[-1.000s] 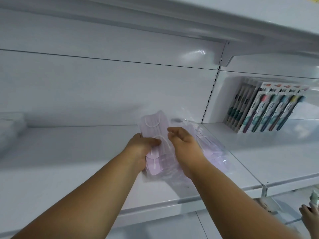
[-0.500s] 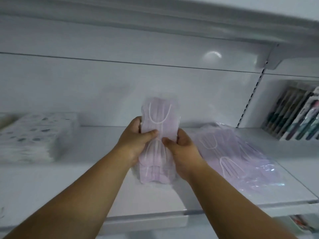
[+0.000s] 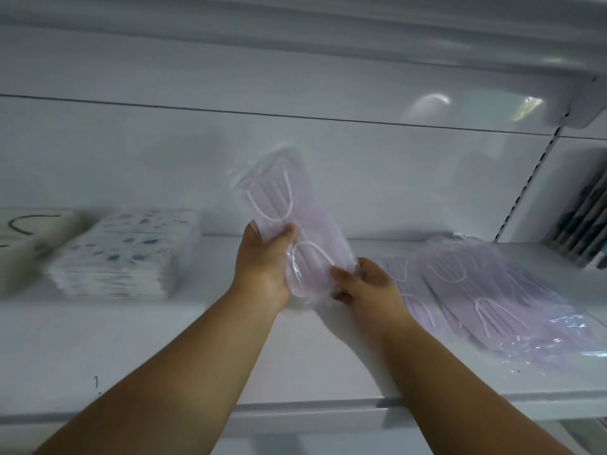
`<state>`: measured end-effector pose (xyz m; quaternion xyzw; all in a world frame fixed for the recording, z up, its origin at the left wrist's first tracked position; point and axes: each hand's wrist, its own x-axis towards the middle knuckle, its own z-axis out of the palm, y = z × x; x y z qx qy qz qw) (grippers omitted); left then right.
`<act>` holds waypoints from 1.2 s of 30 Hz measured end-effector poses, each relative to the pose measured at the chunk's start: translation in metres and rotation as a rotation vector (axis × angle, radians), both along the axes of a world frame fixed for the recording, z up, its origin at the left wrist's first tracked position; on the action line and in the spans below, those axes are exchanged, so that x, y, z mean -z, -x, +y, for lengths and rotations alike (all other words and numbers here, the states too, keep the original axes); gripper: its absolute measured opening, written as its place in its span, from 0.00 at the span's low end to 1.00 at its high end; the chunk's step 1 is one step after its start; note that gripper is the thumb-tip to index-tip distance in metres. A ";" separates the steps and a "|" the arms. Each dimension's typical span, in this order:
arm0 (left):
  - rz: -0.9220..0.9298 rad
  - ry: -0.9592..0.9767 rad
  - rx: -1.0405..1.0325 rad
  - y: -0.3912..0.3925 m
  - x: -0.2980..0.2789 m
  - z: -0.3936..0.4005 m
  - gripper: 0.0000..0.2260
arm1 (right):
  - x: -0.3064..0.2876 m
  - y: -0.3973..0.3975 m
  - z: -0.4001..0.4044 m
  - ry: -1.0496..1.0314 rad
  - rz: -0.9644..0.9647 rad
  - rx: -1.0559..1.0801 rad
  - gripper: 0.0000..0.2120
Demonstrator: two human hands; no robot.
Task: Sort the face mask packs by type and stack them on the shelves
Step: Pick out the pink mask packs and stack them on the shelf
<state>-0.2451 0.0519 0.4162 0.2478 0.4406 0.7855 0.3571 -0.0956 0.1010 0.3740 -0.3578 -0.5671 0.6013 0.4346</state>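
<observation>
Head view: I see my left hand [image 3: 262, 267] and right hand [image 3: 368, 287], fingers clamped on a lilac mask pack [image 3: 289, 221], tilted above the shelf [image 3: 164, 349], between the patterned stack [image 3: 128, 251] and lilac pile [image 3: 486, 297].

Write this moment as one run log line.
both hands: left hand, right hand | hold: lilac mask pack | above: shelf
</observation>
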 end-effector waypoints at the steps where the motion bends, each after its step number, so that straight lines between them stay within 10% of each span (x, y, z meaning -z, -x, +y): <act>1: -0.096 -0.021 0.014 0.000 0.000 0.000 0.11 | -0.003 0.004 0.000 0.139 0.173 -0.069 0.08; 7: -0.211 -0.088 0.045 0.034 0.008 -0.006 0.27 | -0.017 0.015 0.024 0.023 0.297 0.079 0.07; 14: 0.462 0.307 -0.084 0.074 0.034 -0.021 0.22 | -0.006 0.004 0.055 -0.130 0.027 0.106 0.11; 19: 0.600 0.467 -0.055 0.072 0.051 -0.017 0.14 | 0.016 0.009 0.053 -0.057 -0.024 0.078 0.14; 30: 1.005 0.791 -0.240 0.099 0.028 0.012 0.05 | -0.008 0.026 0.090 -0.199 -0.632 0.190 0.05; 36: 1.037 0.912 -0.270 0.105 0.028 0.044 0.22 | -0.014 0.050 0.110 -0.288 -0.968 0.156 0.13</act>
